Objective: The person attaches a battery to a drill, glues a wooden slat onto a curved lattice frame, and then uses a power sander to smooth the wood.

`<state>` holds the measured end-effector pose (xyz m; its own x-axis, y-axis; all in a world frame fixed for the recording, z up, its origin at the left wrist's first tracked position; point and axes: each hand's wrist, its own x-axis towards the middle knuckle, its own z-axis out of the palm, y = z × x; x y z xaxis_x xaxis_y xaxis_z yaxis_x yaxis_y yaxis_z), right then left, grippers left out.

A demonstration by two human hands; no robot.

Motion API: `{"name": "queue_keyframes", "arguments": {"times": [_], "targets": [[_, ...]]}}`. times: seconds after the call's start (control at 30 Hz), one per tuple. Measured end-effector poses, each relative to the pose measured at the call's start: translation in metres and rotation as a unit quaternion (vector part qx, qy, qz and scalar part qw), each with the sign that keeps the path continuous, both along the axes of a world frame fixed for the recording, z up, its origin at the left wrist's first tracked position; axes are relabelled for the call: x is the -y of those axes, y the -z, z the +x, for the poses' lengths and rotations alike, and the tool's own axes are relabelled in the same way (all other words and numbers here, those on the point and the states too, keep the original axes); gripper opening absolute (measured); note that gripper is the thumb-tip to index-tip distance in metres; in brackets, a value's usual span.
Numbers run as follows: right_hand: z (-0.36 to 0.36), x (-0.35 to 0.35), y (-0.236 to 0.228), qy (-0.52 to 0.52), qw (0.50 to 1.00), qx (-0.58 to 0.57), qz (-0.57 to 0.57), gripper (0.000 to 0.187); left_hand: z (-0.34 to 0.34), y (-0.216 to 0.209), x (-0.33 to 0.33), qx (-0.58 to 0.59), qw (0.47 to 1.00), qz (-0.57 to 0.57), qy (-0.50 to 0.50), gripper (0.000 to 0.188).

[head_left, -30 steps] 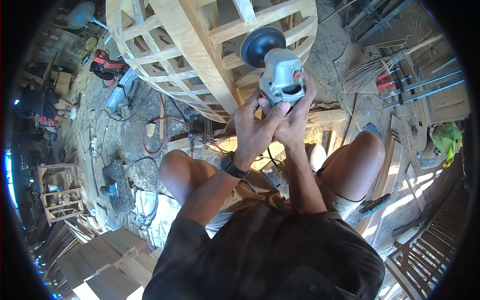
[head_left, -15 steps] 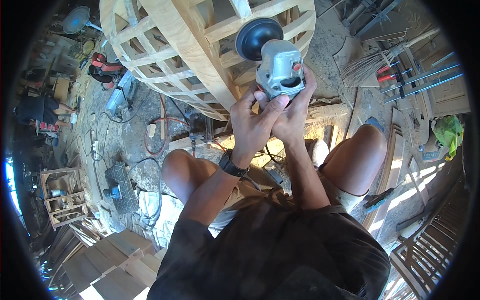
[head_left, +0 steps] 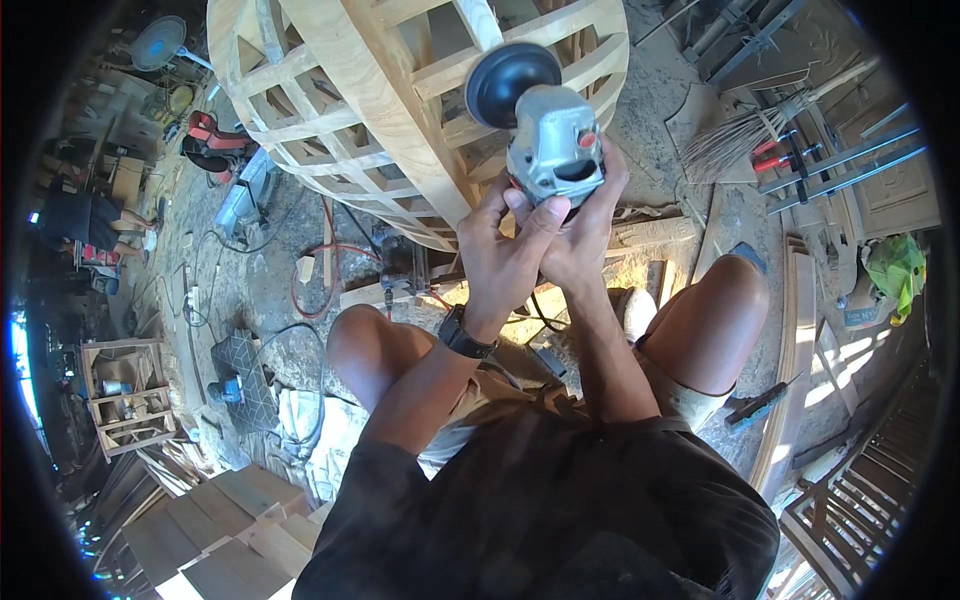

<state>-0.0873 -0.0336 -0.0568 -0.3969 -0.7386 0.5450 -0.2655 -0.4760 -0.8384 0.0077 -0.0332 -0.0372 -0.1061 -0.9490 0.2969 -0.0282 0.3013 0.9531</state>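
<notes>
I hold a grey angle grinder up in front of me with both hands. Its round black backing disc faces up and to the left, close to the wooden lattice frame. My left hand wraps the grinder's rear body from below, a dark watch on that wrist. Against it on the right, my right hand grips the same body, fingers curled up its side. A black cord hangs down between my forearms. My bare knees show below.
A large rounded lattice of pale wood fills the upper middle. Red clamps and a straw broom lie at upper right. Cables, a red hose, a blue power tool and stacked boards are on the left.
Both hands raised the grinder slightly and tilted it, bringing the black disc closer to the lattice frame. The grip looks the same.
</notes>
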Motion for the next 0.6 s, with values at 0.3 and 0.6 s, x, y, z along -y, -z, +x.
{"name": "queue_keyframes", "arguments": {"times": [0.3,0.6], "targets": [[0.002,-0.006,-0.01,-0.001,1.0,-0.014,0.009,0.098,0.0,-0.006,-0.004,-0.044,0.999,0.026,0.01,0.041],[0.005,0.007,-0.05,-0.007,0.999,0.007,0.04,0.097,0.007,-0.043,0.008,-0.019,0.999,0.026,-0.01,0.03]]}}
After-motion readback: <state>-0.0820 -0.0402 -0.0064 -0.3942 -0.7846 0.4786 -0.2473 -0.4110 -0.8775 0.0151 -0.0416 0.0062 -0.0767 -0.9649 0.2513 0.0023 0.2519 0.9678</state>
